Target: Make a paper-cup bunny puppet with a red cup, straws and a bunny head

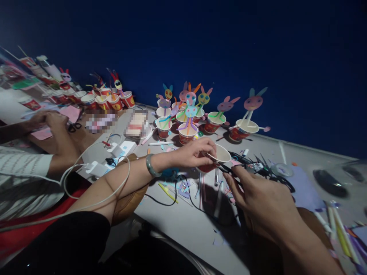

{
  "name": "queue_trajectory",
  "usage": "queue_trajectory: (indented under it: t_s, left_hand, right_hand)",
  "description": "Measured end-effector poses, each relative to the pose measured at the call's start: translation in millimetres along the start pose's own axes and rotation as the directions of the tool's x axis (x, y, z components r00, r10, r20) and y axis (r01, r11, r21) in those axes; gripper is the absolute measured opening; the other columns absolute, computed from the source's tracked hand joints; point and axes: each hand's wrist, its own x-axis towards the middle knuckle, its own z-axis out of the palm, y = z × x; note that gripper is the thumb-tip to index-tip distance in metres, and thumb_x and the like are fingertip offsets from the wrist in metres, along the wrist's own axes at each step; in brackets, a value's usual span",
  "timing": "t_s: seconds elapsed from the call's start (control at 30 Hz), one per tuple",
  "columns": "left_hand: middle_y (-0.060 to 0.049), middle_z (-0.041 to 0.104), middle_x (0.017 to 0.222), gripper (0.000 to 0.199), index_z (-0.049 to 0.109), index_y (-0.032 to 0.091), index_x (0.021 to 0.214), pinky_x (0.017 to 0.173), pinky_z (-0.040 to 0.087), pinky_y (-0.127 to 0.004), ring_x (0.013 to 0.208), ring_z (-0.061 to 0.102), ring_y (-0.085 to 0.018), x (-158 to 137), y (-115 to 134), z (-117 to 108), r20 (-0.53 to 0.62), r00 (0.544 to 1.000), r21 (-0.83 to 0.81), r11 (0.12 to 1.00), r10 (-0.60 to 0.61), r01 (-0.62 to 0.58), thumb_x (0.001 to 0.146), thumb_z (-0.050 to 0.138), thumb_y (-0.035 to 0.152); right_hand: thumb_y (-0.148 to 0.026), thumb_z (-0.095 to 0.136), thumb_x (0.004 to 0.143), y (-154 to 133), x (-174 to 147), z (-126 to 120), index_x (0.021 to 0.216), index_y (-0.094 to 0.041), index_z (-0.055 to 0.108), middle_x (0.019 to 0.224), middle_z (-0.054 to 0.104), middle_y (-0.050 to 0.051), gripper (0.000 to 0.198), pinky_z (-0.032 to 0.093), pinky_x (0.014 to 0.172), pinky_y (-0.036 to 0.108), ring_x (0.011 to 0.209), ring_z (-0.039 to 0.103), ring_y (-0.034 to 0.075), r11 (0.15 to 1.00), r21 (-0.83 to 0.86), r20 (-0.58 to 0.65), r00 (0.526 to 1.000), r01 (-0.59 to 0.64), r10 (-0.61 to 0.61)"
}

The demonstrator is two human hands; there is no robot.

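Observation:
My left hand (200, 152), with a bangle on its wrist, is closed on the side of a red paper cup (222, 153) with a white inside. The cup is held above the table, its opening tilted up. My right hand (255, 193) grips what look like dark scissors (226, 168), whose blades meet the cup's near side. The hand hides most of the handles. Just beyond stand red cups with paper rabbit figures, among them a blue-faced rabbit (190, 111) and a pink-faced one (253, 102).
A co-worker's hands (56, 122) rest at the left beside pink paper (70, 114). A white cable (126, 176) crosses over my left forearm. Paper scraps, a yellow strip (168, 192) and pens lie below the cup. Clear tape (282, 170) and purple paper (306, 193) are at right.

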Motion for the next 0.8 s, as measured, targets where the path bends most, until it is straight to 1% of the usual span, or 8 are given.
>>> queue_trajectory:
  t_s: [0.13, 0.2, 0.33, 0.47, 0.57, 0.8]
  left_hand:
    - [-0.013, 0.062, 0.106, 0.012, 0.069, 0.014, 0.089, 0.098, 0.047, -0.038, 0.107, 0.058, -0.023, 0.7, 2.9, -2.3, 0.11, 0.994, 0.063, 0.998, 0.013, -0.02, 0.088, 0.059, 0.021]
    - [-0.014, 0.062, 0.106, 0.013, 0.069, 0.014, 0.09, 0.097, 0.047, -0.037, 0.106, 0.059, -0.022, 0.9, 3.3, -2.7, 0.139, 0.99, 0.079, 0.996, 0.017, -0.028, 0.088, 0.058, 0.019]
    - [-0.012, 0.062, 0.106, 0.013, 0.07, 0.015, 0.089, 0.096, 0.047, -0.037, 0.106, 0.059, -0.022, 0.9, 1.3, -1.9, 0.157, 0.987, 0.074, 0.997, 0.02, -0.032, 0.087, 0.057, 0.017]
    - [-0.013, 0.062, 0.106, 0.013, 0.07, 0.015, 0.09, 0.094, 0.048, -0.037, 0.104, 0.059, -0.022, 0.7, -2.0, -1.0, 0.15, 0.989, 0.024, 0.999, 0.019, -0.022, 0.088, 0.059, 0.022]
    - [-0.013, 0.062, 0.107, 0.015, 0.07, 0.015, 0.091, 0.096, 0.048, -0.036, 0.106, 0.059, -0.021, 0.4, -2.9, -1.0, 0.133, 0.991, -0.006, 1.0, 0.016, -0.015, 0.09, 0.059, 0.024]
    - [-0.011, 0.062, 0.105, 0.016, 0.069, 0.016, 0.09, 0.099, 0.045, -0.037, 0.106, 0.058, -0.021, 0.3, -1.7, -1.8, 0.082, 0.997, -0.069, 0.998, -0.004, 0.01, 0.09, 0.063, 0.031]
  right_hand:
    - [-0.043, 0.038, 0.101, -2.3, -2.9, -0.6, 0.081, -0.02, 0.063, 0.05, 0.06, 0.003, 0.04, 0.01, 0.048, 0.028, 0.041, 0.048, 0.017, 1.0, -0.024, 0.064, 0.998, 0.005, -0.003]
    - [-0.043, 0.039, 0.1, -4.0, -3.7, -0.6, 0.08, -0.02, 0.063, 0.046, 0.055, 0.002, 0.039, 0.008, 0.048, 0.028, 0.04, 0.047, 0.017, 0.999, -0.039, 0.097, 0.995, 0.002, 0.001]
    - [-0.042, 0.042, 0.098, -6.1, -3.3, -0.1, 0.081, -0.022, 0.063, 0.043, 0.051, 0.001, 0.034, 0.006, 0.048, 0.027, 0.04, 0.047, 0.018, 0.999, -0.037, 0.175, 0.984, -0.024, 0.03]
    - [-0.044, 0.044, 0.098, -4.5, -2.9, -2.3, 0.081, -0.022, 0.061, 0.047, 0.056, 0.001, 0.033, 0.007, 0.048, 0.026, 0.042, 0.051, 0.018, 0.998, 0.02, 0.256, 0.966, -0.055, 0.048]
    - [-0.047, 0.04, 0.1, -2.0, -3.3, -3.9, 0.081, -0.023, 0.06, 0.048, 0.057, 0.002, 0.037, 0.009, 0.047, 0.026, 0.042, 0.052, 0.019, 0.995, 0.068, 0.251, 0.967, -0.068, 0.049]
    - [-0.052, 0.027, 0.103, 3.3, -0.9, -4.9, 0.075, -0.023, 0.055, 0.047, 0.057, 0.001, 0.048, 0.019, 0.047, 0.027, 0.04, 0.052, 0.018, 0.972, 0.223, 0.196, 0.98, -0.076, 0.032]
